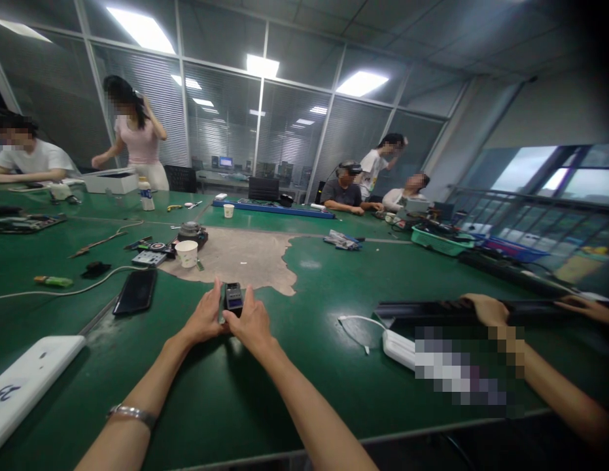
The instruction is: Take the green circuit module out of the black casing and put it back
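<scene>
A small black box-shaped device (233, 296) with a little bluish display stands between my two hands above the green table. My left hand (205, 318) is curled at its left side, one finger pointing up beside it. On the other side my right hand (252, 322) grips the device, with its thumb across the lower front edge. The undersides of the fingers and the bottom of the device are hidden. A bare patch (235, 252) of worn brown board lies just beyond the hands. To the left rests a black phone-like slab (135, 292).
A paper cup (187, 254) and electronic parts (150, 256) stand ahead left. A white panel (29, 386) lies near left. At right, a co-worker's hand (488, 309) rests on a long black bar (422, 313), near a white power-bank-like block (398, 348) with a cable. Other people sit or stand beyond.
</scene>
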A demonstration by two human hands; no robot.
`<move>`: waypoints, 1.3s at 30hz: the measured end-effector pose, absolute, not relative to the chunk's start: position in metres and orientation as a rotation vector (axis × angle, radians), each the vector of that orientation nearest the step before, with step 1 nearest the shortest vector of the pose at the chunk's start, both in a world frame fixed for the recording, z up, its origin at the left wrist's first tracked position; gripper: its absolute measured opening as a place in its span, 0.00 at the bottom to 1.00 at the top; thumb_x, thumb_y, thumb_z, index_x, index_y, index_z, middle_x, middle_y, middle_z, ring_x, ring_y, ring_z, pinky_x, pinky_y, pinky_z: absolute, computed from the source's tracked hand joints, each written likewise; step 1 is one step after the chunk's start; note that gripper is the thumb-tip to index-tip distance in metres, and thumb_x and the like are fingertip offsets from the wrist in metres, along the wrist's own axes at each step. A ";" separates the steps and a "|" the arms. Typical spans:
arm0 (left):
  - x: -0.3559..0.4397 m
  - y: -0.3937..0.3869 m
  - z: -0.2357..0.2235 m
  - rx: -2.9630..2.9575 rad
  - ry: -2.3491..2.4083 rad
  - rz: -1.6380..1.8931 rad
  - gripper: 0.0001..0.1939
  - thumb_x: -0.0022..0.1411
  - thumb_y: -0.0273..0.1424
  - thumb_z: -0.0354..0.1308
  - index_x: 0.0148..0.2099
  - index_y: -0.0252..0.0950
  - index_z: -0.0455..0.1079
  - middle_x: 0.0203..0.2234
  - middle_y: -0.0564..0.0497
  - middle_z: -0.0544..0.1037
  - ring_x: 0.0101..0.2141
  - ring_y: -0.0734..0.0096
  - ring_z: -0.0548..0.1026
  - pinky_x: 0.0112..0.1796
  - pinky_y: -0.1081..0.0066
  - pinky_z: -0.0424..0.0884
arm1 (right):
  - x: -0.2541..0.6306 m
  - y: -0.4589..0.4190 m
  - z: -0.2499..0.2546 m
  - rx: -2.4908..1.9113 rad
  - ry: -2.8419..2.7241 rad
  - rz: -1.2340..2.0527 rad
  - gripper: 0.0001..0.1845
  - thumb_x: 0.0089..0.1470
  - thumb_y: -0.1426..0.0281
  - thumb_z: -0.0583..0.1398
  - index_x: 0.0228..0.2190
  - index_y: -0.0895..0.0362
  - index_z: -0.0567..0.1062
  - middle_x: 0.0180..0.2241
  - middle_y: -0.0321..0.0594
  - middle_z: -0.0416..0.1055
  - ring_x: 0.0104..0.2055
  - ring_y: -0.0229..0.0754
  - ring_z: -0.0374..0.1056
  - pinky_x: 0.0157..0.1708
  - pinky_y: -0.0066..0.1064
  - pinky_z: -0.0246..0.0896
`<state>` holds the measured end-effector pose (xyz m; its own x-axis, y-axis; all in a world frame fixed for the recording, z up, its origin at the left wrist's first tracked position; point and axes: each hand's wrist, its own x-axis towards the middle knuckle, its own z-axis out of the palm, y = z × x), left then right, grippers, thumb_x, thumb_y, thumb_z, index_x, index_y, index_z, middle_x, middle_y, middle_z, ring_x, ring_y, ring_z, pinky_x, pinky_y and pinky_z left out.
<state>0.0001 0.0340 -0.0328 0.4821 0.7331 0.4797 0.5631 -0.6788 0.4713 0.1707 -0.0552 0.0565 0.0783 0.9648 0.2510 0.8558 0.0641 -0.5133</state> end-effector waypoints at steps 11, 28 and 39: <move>0.001 0.027 -0.025 2.432 1.127 0.963 0.67 0.56 0.42 0.68 0.74 0.37 0.16 0.68 0.30 0.57 0.65 0.40 0.61 0.61 0.43 0.60 | 0.170 -0.053 0.073 -1.722 -1.640 0.200 0.44 0.59 0.59 0.62 0.67 0.68 0.54 0.50 0.58 0.76 0.53 0.54 0.74 0.51 0.37 0.66; 0.003 0.022 -0.016 2.383 1.150 0.880 0.65 0.60 0.46 0.65 0.74 0.33 0.16 0.64 0.30 0.66 0.64 0.37 0.63 0.61 0.41 0.57 | 0.257 -0.060 0.043 -1.966 -1.504 0.180 0.44 0.60 0.61 0.62 0.68 0.70 0.53 0.49 0.60 0.76 0.52 0.55 0.74 0.51 0.37 0.65; 0.004 0.019 -0.012 2.402 1.179 0.855 0.66 0.60 0.48 0.65 0.73 0.35 0.13 0.66 0.31 0.63 0.65 0.40 0.61 0.62 0.43 0.56 | 0.264 -0.064 0.022 -1.775 -1.523 0.058 0.47 0.57 0.58 0.64 0.67 0.69 0.54 0.57 0.61 0.70 0.56 0.58 0.68 0.56 0.43 0.62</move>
<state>0.0035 0.0189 -0.0119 0.4772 0.7976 0.3689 0.5987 -0.6024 0.5279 0.2644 -0.0642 0.0218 0.2803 0.8551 0.4362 0.8193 0.0236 -0.5728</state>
